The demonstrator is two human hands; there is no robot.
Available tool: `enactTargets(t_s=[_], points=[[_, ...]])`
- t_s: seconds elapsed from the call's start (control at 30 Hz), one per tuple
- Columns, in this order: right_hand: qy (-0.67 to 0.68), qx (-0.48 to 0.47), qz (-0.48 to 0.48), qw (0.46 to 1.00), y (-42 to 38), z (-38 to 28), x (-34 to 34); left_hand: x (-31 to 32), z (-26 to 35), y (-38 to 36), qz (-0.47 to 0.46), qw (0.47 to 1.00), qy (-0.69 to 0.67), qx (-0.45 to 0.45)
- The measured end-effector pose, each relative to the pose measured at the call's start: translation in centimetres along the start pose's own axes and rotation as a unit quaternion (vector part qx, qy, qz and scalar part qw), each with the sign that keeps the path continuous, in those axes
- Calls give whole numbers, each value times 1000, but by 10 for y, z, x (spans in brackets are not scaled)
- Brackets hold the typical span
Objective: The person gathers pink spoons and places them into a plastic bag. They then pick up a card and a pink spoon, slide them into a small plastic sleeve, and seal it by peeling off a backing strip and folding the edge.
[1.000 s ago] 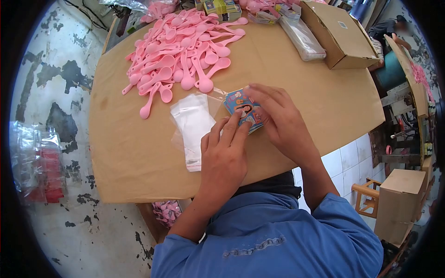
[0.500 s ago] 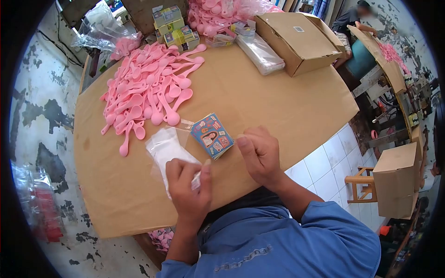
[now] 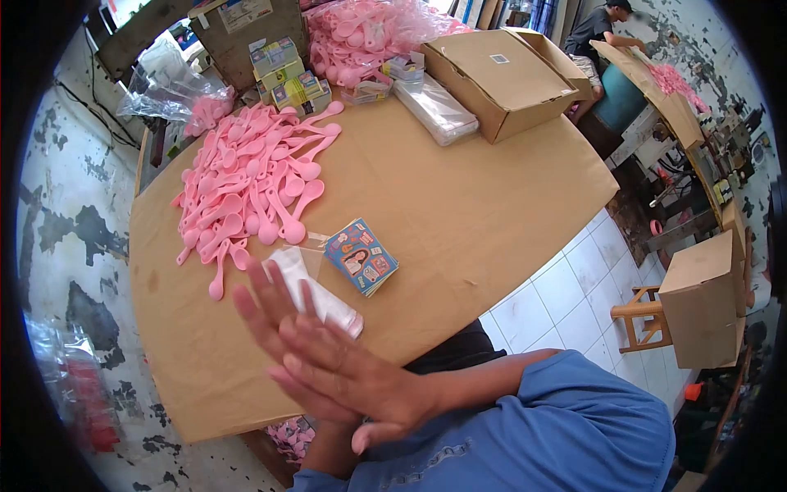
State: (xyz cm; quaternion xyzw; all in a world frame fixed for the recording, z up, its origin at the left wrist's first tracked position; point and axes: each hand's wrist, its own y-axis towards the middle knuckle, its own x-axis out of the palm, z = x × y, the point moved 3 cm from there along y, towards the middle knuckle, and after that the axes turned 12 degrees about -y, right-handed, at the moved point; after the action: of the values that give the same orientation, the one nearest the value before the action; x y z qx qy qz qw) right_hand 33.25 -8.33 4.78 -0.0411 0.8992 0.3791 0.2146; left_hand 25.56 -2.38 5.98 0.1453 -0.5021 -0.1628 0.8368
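My right hand (image 3: 361,373) lies across my left hand (image 3: 266,303), palm against palm, over the table's near edge. The fingers of both are stretched out, a little blurred, and I see nothing held in either. Much of the left palm is hidden behind the right hand. Just beyond them a stack of clear plastic bags (image 3: 316,291) lies on the table. Touching its upper right side is a small stack of blue printed cards (image 3: 361,257). A large heap of pink plastic spoons (image 3: 254,176) spreads farther back on the left.
Brown paper covers the table (image 3: 459,213). Along the back stand small boxes (image 3: 287,74), a bag of pink spoons (image 3: 361,37), a pack of clear bags (image 3: 434,111) and a cardboard box (image 3: 500,82). A person (image 3: 602,41) works at another table; a wooden stool (image 3: 639,320) stands right.
My two hands, apart and curled before, have come together with fingers straightened. The right has moved left across the left hand. The view has shifted slightly; the cards and bags lie as before.
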Motion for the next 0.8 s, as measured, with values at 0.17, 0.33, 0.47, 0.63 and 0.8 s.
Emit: enactTargets(t_s=[0.17, 0.33, 0.47, 0.63, 0.8], points=[[30, 90, 136, 986, 17, 44, -63, 34, -28, -55, -165, 946, 219, -174], [68, 130, 407, 902, -5, 76, -120, 53, -12, -56, -320, 917, 181, -154], [90, 219, 421, 876, -32, 99, -124, 110, -12, -62, -289, 877, -239, -302], [85, 269, 376, 883, -36, 98, -101, 156, -33, -80, -340, 815, -328, -336], [21, 253, 355, 900, -36, 98, -93, 172, -50, -86, -365, 794, -348, -339]])
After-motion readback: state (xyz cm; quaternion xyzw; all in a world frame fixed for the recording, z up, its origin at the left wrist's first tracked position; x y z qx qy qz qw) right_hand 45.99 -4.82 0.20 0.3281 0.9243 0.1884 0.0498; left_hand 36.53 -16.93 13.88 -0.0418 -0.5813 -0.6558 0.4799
